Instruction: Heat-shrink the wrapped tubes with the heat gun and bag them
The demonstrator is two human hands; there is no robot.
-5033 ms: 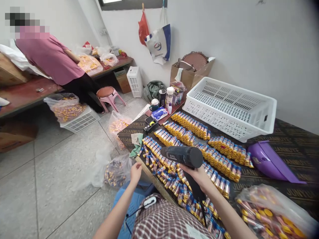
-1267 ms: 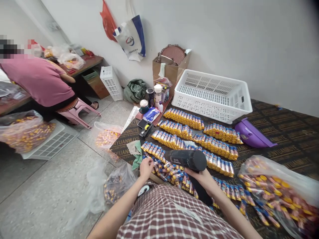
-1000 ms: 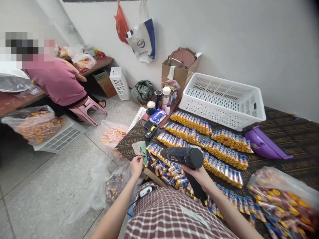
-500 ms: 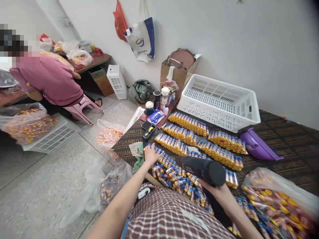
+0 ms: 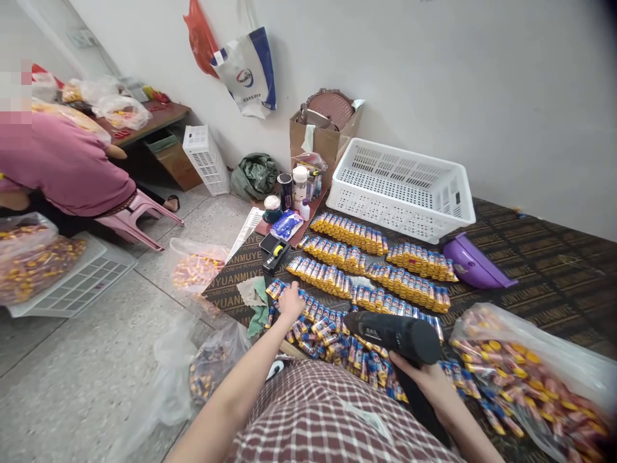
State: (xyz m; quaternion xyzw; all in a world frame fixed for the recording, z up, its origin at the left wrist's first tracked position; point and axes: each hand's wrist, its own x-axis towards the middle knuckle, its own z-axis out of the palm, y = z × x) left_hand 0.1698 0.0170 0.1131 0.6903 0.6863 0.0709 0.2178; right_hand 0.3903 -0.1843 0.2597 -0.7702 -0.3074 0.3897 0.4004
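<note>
My right hand (image 5: 418, 373) is wrapped round the handle of a black cylindrical tool (image 5: 393, 333), which points left over the table. My left hand (image 5: 292, 302) rests at the left end of the nearest row of small blue-and-yellow tubes (image 5: 315, 310); its fingers point down among them, and whether they grip one is hidden. Behind stand neat stacked rows of the same tubes (image 5: 349, 233). Loose tubes (image 5: 359, 360) lie jumbled between the rows and my checked apron.
A white crate (image 5: 400, 199) and a purple scoop (image 5: 477, 260) stand behind the rows. A plastic bag of tubes (image 5: 525, 379) lies right. Bottles and a tape dispenser (image 5: 276, 256) sit back left. A person in pink (image 5: 67, 167) sits far left.
The view has turned to the right, so the table and surroundings appear farther left. The black tool is still in my right hand, and my left hand remains at the row's left end.
</note>
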